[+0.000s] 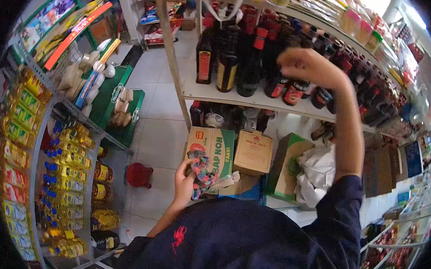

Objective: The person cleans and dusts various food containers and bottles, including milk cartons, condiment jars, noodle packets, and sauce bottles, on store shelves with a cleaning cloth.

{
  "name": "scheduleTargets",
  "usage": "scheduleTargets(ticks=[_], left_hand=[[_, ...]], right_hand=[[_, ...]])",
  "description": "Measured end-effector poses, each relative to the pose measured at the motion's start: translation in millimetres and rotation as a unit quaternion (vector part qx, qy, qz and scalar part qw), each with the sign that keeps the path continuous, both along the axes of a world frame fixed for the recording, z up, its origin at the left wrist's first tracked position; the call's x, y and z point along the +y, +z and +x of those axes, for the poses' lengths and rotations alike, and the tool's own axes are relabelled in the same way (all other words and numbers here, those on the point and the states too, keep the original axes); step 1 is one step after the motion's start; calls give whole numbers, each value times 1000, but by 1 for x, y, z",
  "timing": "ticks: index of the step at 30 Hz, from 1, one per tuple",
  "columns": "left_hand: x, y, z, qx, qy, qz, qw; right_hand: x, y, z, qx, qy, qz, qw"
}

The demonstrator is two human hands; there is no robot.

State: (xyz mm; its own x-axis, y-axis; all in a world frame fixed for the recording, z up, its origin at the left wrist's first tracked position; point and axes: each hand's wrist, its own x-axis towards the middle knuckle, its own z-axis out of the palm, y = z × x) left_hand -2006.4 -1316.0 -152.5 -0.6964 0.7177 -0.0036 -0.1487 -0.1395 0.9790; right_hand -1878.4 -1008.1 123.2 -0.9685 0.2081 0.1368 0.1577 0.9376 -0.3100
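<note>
My left hand (185,178) is wrapped round a crumpled multicoloured cloth (204,172), held low in front of my body. My right hand (311,66) is raised at the upper shelf, in front of dark bottles with red labels (294,94). Its fingers bend toward the left and are smeared by motion, so whether they touch a bottle cannot be told. Left of that hand stand taller dark bottles, one with a red cap (250,70) and one with a yellow label (227,61).
Below the bottle shelf (227,97) stand cardboard boxes (253,151) and a white plastic bag (317,177). A red stool (139,174) is on the tiled floor. Racks of yellow oil bottles (72,185) line the left. Packets and jars (362,32) fill the top shelf.
</note>
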Motion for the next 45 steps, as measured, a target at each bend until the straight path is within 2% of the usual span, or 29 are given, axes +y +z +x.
scheduleTargets(ticks=[2,4,5,7,8,9,10,12,14,17,19,20,22,24,25,26,28,29,31,33,35,36,38,40,41,42,44,45], left_hand=[[-10,-3,1,-13,25,-4,1000],[-21,0,4,1,51,-2,999],[-25,1,4,13,69,1,998],[-36,-9,1,24,63,-2,998],[-42,-14,1,31,54,-6,998],[-48,-14,1,-26,48,-24,998],[-52,-17,1,-27,53,-22,998],[-59,-24,0,75,29,-31,996],[-60,-24,4,78,51,-25,995],[-61,-32,7,81,103,-9,991],[-61,-37,9,74,134,4,988],[-63,-33,10,77,139,12,987],[-59,-27,6,92,149,33,984],[-54,-28,4,139,152,107,973],[-53,-41,-2,194,188,38,962],[-48,-41,-3,195,183,39,963],[-32,-37,-4,3,149,66,987],[-19,-31,-4,0,137,63,989],[14,-5,-1,64,78,132,986],[43,25,7,-137,-67,153,977],[75,62,31,-80,-165,204,962],[97,67,51,191,-101,180,960],[99,93,59,382,-98,143,908],[105,66,51,267,-146,158,939],[108,45,47,40,-217,-10,975],[111,36,52,40,-223,-14,974],[118,25,72,21,-137,90,986],[124,32,76,52,-166,184,967]], right_hand=[[71,-58,-45,220,-78,-77,969],[118,-95,-78,318,-231,-38,919],[126,-105,-90,320,-227,-39,919],[134,-120,-107,336,-211,-217,892],[135,-127,-112,334,-208,-219,893],[135,-133,-117,350,-194,-270,876],[136,-138,-122,365,-178,-318,856],[148,-149,-129,377,-173,-303,858],[153,-149,-130,389,-170,-289,858],[142,-148,-123,379,-222,-272,856],[130,-154,-117,513,-131,-369,764],[119,-156,-107,511,-135,-368,765],[91,-138,-94,487,-136,-311,805],[69,-123,-86,482,-75,-376,787],[56,-112,-76,468,-72,-378,796],[41,-103,-65,470,-75,-376,795],[11,-87,-40,456,-81,-411,785],[-4,-84,-31,464,-94,-430,769],[-31,-93,-12,463,-92,-466,749],[-63,-110,1,458,-99,-512,720],[-90,-129,9,443,-82,-578,680],[-95,-139,12,430,-62,-619,654],[-105,-138,23,459,-71,-618,635],[-112,-130,38,512,-45,-598,615],[-113,-123,43,531,-28,-554,641],[-117,-120,49,549,-14,-509,663],[-124,-111,52,567,-29,-484,666],[-125,-109,54,579,-40,-460,672]])
